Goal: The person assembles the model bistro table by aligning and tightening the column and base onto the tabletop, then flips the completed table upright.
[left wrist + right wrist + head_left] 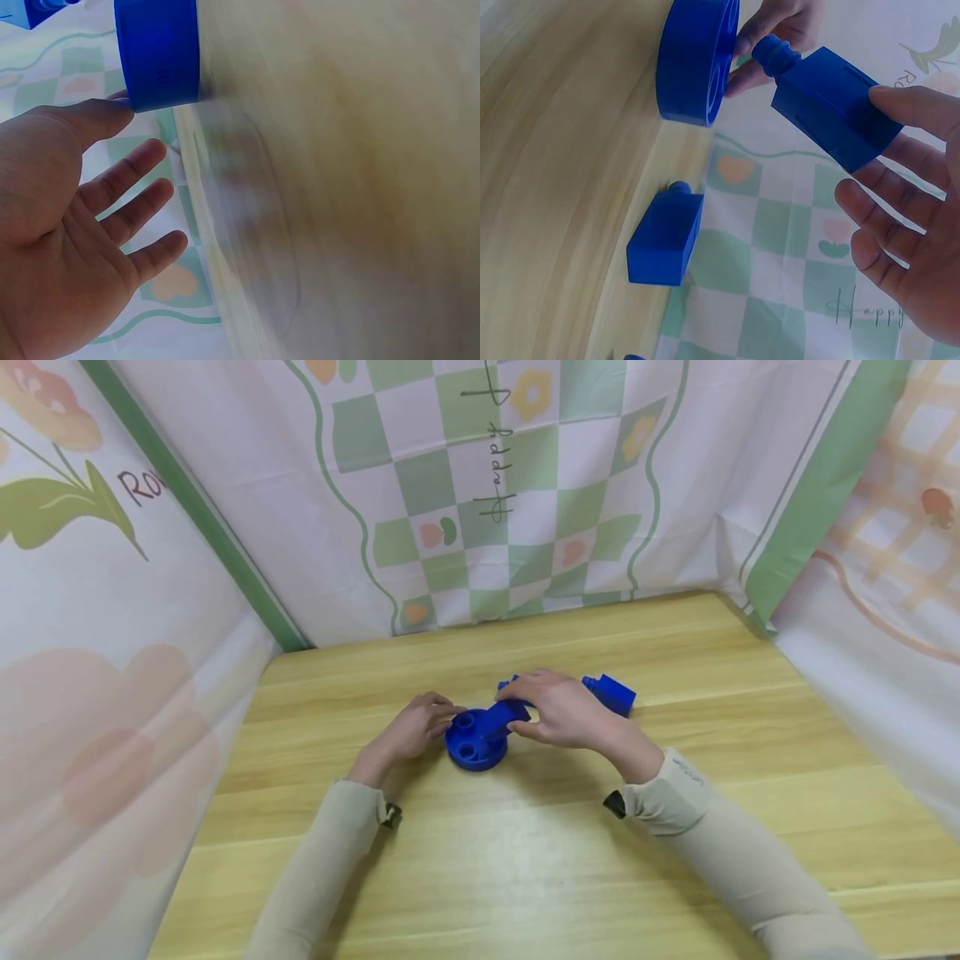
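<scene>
Pale wood-grain table (480,877) bears a round blue plastic base (477,765), its rim touched by the loosely extended left hand (412,727). Above the base, the right hand (566,710) pinches a rectangular blue block (836,109), ridged peg (775,56) not yet attached; two more blue blocks (612,695) lie loose right of the base.

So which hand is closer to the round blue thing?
Left. The left hand touches the round thing at its edge. The right hand is off to its right, holding a block above it.

Booth with patterned curtains (292,510), wood-grain table (510,877)
</scene>
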The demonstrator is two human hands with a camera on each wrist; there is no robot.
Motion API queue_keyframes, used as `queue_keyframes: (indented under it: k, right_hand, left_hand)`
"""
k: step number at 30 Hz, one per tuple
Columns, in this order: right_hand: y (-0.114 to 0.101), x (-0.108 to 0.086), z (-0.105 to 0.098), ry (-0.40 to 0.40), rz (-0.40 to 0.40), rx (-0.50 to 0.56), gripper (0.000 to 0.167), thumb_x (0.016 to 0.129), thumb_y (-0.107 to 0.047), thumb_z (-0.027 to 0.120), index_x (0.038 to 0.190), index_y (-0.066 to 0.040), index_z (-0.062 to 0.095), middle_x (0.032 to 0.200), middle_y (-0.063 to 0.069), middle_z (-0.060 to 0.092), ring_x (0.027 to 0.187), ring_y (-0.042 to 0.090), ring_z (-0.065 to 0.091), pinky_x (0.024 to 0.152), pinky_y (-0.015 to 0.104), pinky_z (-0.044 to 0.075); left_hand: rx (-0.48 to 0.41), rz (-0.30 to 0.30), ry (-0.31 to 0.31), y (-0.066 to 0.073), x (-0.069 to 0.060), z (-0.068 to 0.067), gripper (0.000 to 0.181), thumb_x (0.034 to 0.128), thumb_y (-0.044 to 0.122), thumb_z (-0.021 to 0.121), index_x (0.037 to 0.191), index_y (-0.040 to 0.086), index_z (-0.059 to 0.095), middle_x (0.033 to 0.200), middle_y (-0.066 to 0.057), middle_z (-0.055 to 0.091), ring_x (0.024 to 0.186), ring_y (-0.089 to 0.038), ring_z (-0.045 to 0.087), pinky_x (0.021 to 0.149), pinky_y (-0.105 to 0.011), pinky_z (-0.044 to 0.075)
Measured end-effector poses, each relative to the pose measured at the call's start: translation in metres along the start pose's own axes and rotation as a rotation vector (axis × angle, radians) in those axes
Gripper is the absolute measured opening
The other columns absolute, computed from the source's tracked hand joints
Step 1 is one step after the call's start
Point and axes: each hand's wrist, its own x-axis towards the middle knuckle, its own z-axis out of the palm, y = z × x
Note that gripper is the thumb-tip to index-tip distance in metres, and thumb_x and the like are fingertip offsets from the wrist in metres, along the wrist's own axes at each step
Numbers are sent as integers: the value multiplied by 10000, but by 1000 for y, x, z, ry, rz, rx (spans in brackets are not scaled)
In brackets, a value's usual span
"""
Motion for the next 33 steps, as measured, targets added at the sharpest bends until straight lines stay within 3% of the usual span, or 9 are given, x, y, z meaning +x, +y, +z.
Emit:
queue_keyframes:
  k: [6,16,27,33]
  right_hand:
    - [-4,4,1,-22,-20,-4,401,875,-325,760,1242,-182,683,1191,8,701,1135,229,644,948,430,548]
    - [-9,13,11,-5,-73,-34,394,868,-324,772,1226,-185,688,1156,-14,704,1108,203,648,948,405,546]
    - [-18,21,14,6,-147,-55,386,861,-304,784,1220,-194,698,1160,-15,702,1137,214,643,990,398,533]
    - [-22,26,18,-16,-207,-86,390,871,-298,779,1235,-185,695,1134,-2,693,1092,202,639,970,385,536]
  left_hand:
    - [-2,-27,-11,0,0,1,353,1043,177,524,1386,187,608,1333,-138,575,1254,-305,548,1095,-471,445]
    - [24,24,29,-2,0,1,335,1025,148,556,1348,163,641,1314,-163,591,1230,-331,570,1085,-488,451]
    - [16,-32,-15,2,-1,-2,359,1040,193,534,1392,194,603,1376,-157,553,1303,-351,512,1115,-504,424]
    - [11,-22,-1,0,-1,-1,352,1032,190,551,1377,183,616,1373,-148,558,1298,-339,522,1112,-493,428]
